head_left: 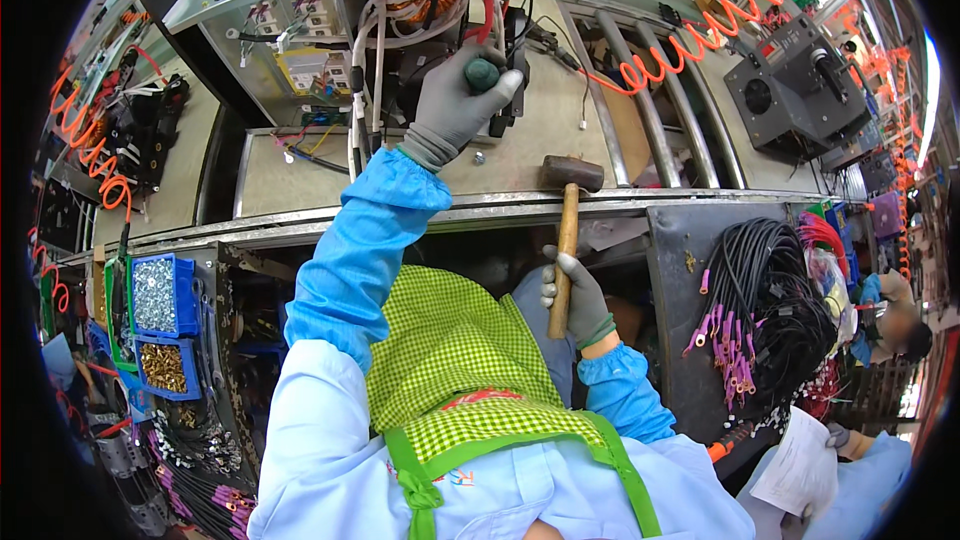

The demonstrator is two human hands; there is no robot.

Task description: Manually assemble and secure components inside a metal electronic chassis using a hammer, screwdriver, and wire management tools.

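Crowded metal workbench (pixel 560 202), wiring and cable bundles all round. Right hand (pixel 578 298) closed on wooden mallet (pixel 567 230) handle, low near end; head rests at bench edge. Likely head-heavy, stiff; grip nearer head for control. Left hand (pixel 455 100) wrapped round green-handled tool (pixel 482 73) among wires (pixel 370 60). Little swing room.

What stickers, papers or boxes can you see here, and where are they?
Yellow label: on a part inside the open machine, upper left; rectangular.
Sheet of paper: lower right, in a co-worker's hand; white with dark print.
Blue bins: left, stacked beside the bench; open boxes, one of silvery screws, one of brass-coloured parts.
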